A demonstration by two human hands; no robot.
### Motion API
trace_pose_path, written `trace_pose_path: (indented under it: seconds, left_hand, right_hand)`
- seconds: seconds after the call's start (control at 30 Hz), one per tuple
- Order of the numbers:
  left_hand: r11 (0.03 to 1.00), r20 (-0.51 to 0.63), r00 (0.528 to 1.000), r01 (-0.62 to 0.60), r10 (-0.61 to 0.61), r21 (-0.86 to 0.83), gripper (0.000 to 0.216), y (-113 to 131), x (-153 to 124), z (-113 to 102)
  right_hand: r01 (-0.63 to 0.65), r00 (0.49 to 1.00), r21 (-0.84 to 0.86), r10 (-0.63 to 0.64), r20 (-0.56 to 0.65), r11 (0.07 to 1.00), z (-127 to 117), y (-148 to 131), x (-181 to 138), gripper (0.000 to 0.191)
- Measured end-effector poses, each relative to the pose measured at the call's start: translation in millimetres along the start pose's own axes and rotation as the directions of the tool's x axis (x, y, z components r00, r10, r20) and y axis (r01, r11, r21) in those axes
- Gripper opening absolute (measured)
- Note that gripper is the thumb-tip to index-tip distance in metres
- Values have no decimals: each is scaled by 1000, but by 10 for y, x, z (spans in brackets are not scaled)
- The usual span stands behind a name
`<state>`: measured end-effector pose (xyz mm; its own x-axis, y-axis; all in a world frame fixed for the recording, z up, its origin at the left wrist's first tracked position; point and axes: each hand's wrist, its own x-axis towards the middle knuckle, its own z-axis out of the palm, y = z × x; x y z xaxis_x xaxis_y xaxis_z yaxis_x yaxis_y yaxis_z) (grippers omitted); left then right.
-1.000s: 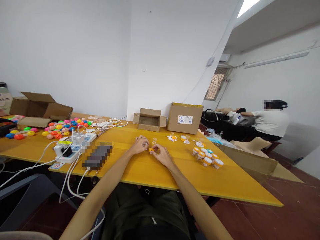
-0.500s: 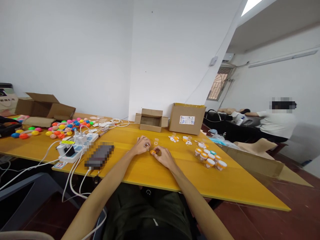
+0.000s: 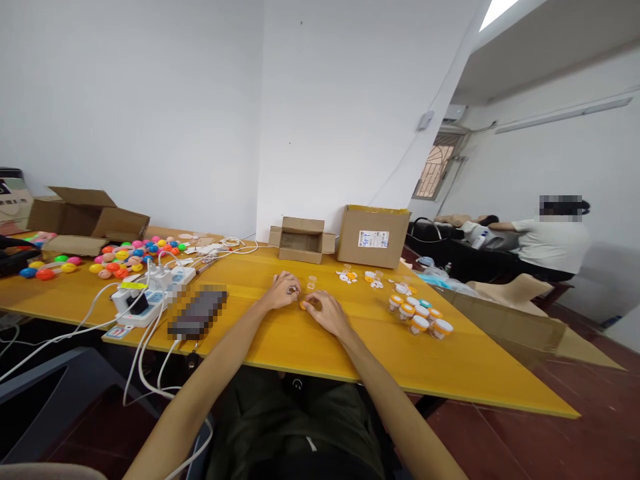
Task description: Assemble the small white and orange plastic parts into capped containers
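Both my hands rest close together on the yellow table (image 3: pixel 320 347). My left hand (image 3: pixel 283 295) pinches a small clear jar with white bits inside. My right hand (image 3: pixel 323 309) grips a small orange lid (image 3: pixel 303 305) between fingers and thumb, right beside the left hand. A single open clear jar (image 3: pixel 312 281) stands just beyond my hands. To the right, a cluster of small jars with orange and teal lids (image 3: pixel 420 315) stands on the table. Loose lids and white pieces (image 3: pixel 360 276) lie farther back.
Two cardboard boxes (image 3: pixel 345 239) stand at the table's back edge. Power strips with cables (image 3: pixel 150 288) and a dark device (image 3: pixel 197 310) lie to my left, beyond them colourful balls (image 3: pixel 125 257) and an open box (image 3: pixel 85 215). A seated person (image 3: pixel 545 243) works at the far right.
The camera has shifted slightly. My right hand has drawn the orange lid a little closer to the left hand; both hands stay in the same spot on the table.
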<state>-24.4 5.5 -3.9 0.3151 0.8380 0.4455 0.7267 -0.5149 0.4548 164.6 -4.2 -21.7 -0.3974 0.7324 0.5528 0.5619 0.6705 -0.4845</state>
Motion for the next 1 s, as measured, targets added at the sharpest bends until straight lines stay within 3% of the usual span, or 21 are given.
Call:
trace_pose_path:
  seconds: [0.2, 0.47, 0.73, 1.0]
  left_hand:
    - [1000, 3, 1000, 4, -4, 2, 15, 0, 3, -6]
    - [1000, 12, 1000, -4, 4, 4, 14, -32, 15, 10]
    - [998, 60, 997, -52, 53, -21, 18, 69, -3, -21]
    - [999, 30, 999, -32, 32, 9, 21, 31, -2, -33]
  right_hand:
    - [80, 997, 17, -80, 12, 997, 21, 34, 23, 17]
    - [110, 994, -12, -111, -7, 994, 65, 85, 31, 16]
    - [104, 995, -10, -104, 0, 995, 38, 64, 30, 17]
    - [80, 996, -8, -80, -30, 997, 34, 59, 40, 18]
